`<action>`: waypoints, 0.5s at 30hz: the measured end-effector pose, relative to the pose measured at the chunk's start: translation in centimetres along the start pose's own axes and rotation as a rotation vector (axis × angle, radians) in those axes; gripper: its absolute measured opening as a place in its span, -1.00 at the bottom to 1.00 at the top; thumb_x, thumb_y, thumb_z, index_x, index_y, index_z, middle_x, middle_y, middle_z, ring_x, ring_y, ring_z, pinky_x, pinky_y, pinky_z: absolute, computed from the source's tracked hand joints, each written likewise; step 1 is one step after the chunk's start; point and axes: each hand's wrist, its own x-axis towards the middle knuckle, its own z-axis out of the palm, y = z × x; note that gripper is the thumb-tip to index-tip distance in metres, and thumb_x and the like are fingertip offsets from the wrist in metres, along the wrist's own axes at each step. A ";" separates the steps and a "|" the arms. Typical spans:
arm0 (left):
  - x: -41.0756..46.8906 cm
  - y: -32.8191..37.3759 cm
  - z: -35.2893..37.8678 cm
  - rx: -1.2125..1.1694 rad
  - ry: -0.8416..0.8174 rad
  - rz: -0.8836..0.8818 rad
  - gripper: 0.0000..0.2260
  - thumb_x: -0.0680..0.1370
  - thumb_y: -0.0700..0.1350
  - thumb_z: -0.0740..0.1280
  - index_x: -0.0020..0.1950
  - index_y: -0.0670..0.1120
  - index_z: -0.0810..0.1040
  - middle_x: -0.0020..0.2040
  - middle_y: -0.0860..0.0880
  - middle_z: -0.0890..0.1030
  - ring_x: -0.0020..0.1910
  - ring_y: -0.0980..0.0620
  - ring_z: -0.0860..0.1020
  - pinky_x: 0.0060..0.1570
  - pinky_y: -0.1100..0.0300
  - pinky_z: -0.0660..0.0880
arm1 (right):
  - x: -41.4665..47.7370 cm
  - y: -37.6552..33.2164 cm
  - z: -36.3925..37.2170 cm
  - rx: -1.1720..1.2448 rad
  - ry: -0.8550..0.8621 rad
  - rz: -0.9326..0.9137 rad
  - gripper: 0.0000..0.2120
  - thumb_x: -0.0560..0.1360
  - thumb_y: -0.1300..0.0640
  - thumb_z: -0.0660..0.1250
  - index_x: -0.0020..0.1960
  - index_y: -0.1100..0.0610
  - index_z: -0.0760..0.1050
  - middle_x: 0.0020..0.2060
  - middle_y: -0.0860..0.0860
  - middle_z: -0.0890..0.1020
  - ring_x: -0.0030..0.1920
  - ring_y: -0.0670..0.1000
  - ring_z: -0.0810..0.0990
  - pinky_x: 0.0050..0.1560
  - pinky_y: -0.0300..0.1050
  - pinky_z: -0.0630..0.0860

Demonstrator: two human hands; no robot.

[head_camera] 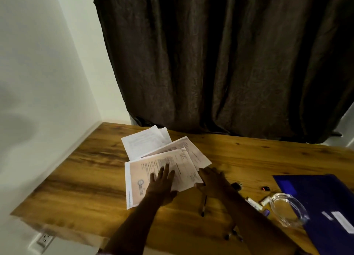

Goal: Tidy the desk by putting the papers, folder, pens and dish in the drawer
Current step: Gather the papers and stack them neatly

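A dark curtain [220, 63] hangs behind the wooden worktop [76, 178]. The blue folder [325, 203] lies at my far right, well apart from both hands. The papers [172, 155] are fanned out mid-worktop. The glass dish [289, 210] overlaps the folder's left edge. My left hand [161, 180] presses flat on the papers, fingers spread; my right hand [212, 180] lies straight-fingered against their right edge. A black pen [204, 205] lies just below it.

Left side of the desk [67, 178] is bare wood right up to the wall [38, 82]. Right side's crowded: pen [204, 203], glass dish [289, 210], blue folder [325, 197] bunched close together. Curtain [210, 63] closes off the back edge.
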 end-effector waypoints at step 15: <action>0.0 -1.0 2.6 -0.127 -0.005 -0.054 -0.34 0.57 0.34 -0.15 0.59 0.07 -0.16 0.58 0.02 -0.28 0.58 -0.07 -0.18 0.51 -0.23 -0.19 | 3.5 -4.2 2.9 0.827 0.340 0.332 -0.75 0.51 0.17 0.34 0.18 0.16 0.53 0.10 0.12 0.63 0.13 0.13 0.60 0.13 0.12 0.57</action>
